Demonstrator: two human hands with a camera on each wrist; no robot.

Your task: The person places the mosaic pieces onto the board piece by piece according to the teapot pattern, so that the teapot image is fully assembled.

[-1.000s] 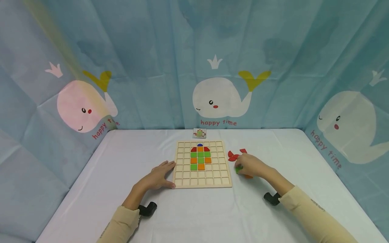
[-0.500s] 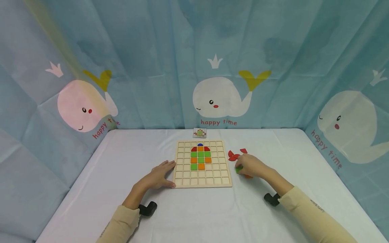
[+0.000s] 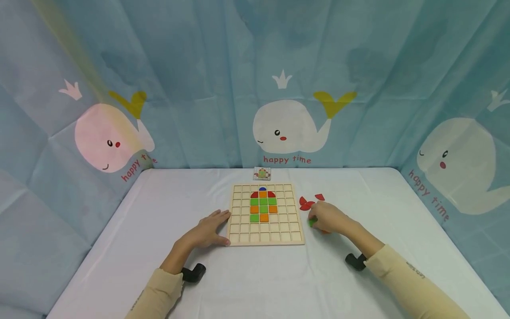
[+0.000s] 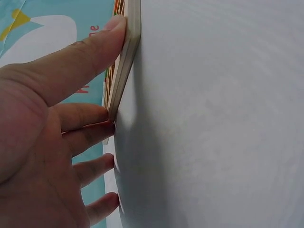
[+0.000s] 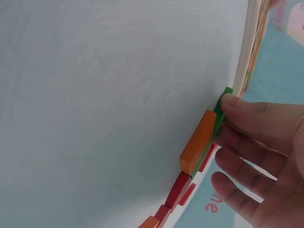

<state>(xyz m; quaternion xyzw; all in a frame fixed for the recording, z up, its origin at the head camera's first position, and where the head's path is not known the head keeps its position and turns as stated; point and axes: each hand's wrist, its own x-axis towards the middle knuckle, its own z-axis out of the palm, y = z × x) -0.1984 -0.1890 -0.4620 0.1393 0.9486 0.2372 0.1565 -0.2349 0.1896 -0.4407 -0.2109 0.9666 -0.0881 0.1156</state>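
Note:
A wooden grid board [image 3: 264, 237] lies flat on the white table. Green, orange, red and blue tiles fill some of its upper and middle cells. My left hand [image 3: 207, 230] lies at the board's left edge, fingers straight and spread. In the left wrist view, its thumb [image 4: 102, 40] touches the board's side [image 4: 124, 66] near the corner. Right of the board, my right hand [image 3: 328, 217] pinches a green tile [image 3: 312, 222] between thumb and fingertips, low at the tabletop. An orange tile [image 5: 197, 142] lies against that green one, with red tiles [image 5: 178, 192] close by.
Several loose red tiles [image 3: 306, 204] lie beyond my right hand. A small picture card [image 3: 261, 173] stands behind the board. A blue curtain [image 3: 199, 110] with whales rises along the table's back and sides. Black wrist devices [image 3: 194, 273] hang by both wrists.
Both hands stay in almost the same place, with the right one at the green tile throughout. The head view has shifted very slightly.

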